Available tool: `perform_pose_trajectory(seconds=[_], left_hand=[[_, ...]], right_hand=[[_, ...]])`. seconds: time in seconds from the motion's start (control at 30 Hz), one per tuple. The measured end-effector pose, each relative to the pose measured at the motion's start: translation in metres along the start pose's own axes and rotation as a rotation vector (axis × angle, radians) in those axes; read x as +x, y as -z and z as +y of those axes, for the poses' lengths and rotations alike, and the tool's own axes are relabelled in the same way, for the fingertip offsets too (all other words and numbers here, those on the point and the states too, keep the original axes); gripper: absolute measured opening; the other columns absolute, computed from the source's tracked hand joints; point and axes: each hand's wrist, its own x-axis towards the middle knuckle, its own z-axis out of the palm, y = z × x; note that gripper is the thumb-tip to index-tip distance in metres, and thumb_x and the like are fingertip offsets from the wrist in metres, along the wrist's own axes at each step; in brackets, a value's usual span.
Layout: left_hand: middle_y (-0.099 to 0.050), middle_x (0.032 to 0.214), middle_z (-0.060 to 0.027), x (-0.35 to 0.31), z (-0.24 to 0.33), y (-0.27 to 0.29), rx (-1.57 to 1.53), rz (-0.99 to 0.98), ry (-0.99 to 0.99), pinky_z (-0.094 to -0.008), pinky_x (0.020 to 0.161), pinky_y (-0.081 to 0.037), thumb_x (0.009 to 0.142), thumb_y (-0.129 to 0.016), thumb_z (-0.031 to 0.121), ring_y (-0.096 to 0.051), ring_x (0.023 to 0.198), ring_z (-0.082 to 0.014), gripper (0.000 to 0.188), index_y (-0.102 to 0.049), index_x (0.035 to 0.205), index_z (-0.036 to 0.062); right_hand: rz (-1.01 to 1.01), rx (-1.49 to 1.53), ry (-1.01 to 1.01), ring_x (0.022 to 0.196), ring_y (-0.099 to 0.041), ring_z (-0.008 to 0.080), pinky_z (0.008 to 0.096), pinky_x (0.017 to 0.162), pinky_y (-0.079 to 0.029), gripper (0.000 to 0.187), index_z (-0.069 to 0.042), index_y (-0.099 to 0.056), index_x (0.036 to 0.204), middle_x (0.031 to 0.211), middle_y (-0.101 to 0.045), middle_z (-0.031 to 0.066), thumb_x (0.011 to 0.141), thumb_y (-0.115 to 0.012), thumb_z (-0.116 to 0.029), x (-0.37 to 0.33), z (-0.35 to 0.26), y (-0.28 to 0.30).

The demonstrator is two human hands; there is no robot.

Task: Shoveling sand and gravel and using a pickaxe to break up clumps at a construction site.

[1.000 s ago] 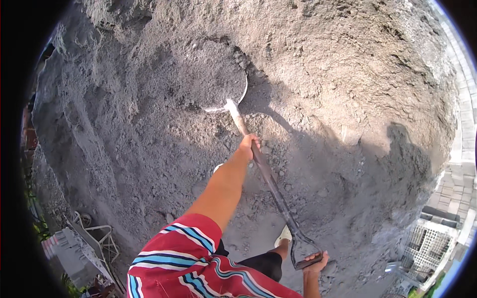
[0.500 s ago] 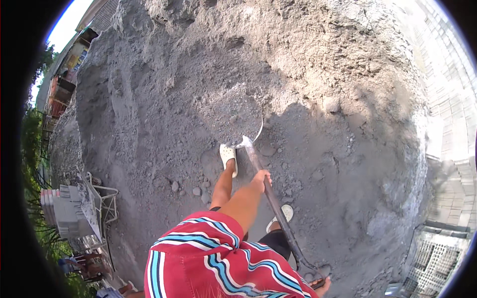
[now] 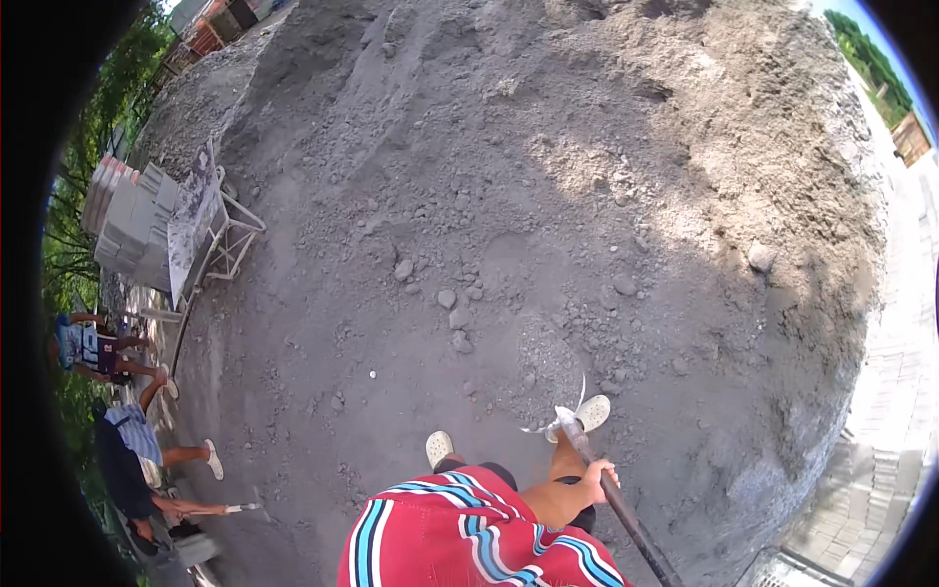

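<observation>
Shovel [image 3: 631, 526], just one, is gripped in the person's left hand [image 3: 599, 479], which is clenched round the shaft a little short of the blade [image 3: 562, 418]. From that grip the blade lies far and to the left, bearing grey grit [image 3: 546, 368]; the long axis slants toward the near right, where the shaft leaves view. Of the two hands, the left appears nearer the blade; the right is out of view, so its grip I cannot tell.

Two pale clogs stand around: the right clog [image 3: 593, 412] just beside the blade, the left clog [image 3: 440, 450] apart from it. Farther out are one pale rounded stone [image 3: 761, 256] on the right and, at far left, one metal-framed barrow [image 3: 196, 230], one stack of grey blocks [image 3: 137, 230] and two other people [image 3: 132, 455].
</observation>
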Motion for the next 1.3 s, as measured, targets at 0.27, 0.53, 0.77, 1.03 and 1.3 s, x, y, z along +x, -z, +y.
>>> perform_pose_trajectory(seconds=[0.27,0.53,0.77,1.03,1.3], left_hand=[[-0.04,0.051,-0.0031,-0.205,0.182,0.121,-0.559,-0.235,-0.638,-0.0335,0.05,-0.037,0.057,-0.053,0.012,-0.042,0.048,-0.0183,0.014,-0.04,0.054,0.0104],[-0.041,0.047,-0.0018,-0.574,0.287,0.411,-0.751,0.226,-1.458,-0.0311,0.045,-0.037,0.061,-0.051,0.014,-0.042,0.042,-0.017,0.014,-0.039,0.055,0.0111],[-0.048,0.057,-0.0068,-0.444,0.298,0.437,-0.502,0.716,-0.736,-0.0333,0.047,-0.042,0.062,-0.049,0.002,-0.049,0.049,-0.0216,0.006,-0.045,0.064,0.0054],[-0.052,0.065,-0.0027,-0.303,0.247,0.295,-0.103,0.412,-0.415,-0.0387,0.064,-0.041,0.063,-0.053,0.011,-0.051,0.062,-0.0179,0.008,-0.048,0.069,0.0078],[-0.041,0.048,-0.0011,-0.312,0.243,0.229,0.13,0.293,-0.489,-0.0322,0.05,-0.035,0.063,-0.049,0.02,-0.04,0.046,-0.0193,0.016,-0.039,0.053,0.0129]], right_hand=[[-0.637,-0.56,0.144,0.044,-0.043,0.0149,0.0265,0.042,-0.037,0.028,-0.007,-0.048,0.063,0.052,-0.047,0.0055,0.067,-0.056,-0.033,-0.014,-0.015,-0.284],[-1.512,-0.797,0.097,0.038,-0.047,0.0181,0.0267,0.037,-0.04,0.027,-0.004,-0.041,0.072,0.049,-0.047,0.0086,0.076,-0.048,-0.029,-0.304,0.186,-0.487],[-1.262,-0.906,0.266,0.042,-0.045,0.0157,0.0254,0.041,-0.038,0.025,-0.005,-0.048,0.063,0.052,-0.048,0.0067,0.069,-0.054,-0.029,-0.369,0.15,-0.431],[-0.715,-0.679,0.349,0.044,-0.045,0.0146,0.0245,0.041,-0.037,0.021,-0.006,-0.047,0.066,0.052,-0.047,0.0053,0.071,-0.053,-0.026,-0.33,0.101,-0.309],[-0.548,-0.174,0.343,0.04,-0.048,0.0136,0.0216,0.035,-0.039,0.032,0.001,-0.041,0.092,0.054,-0.049,0.0073,0.068,-0.054,-0.017,-0.3,0.168,-0.199]])
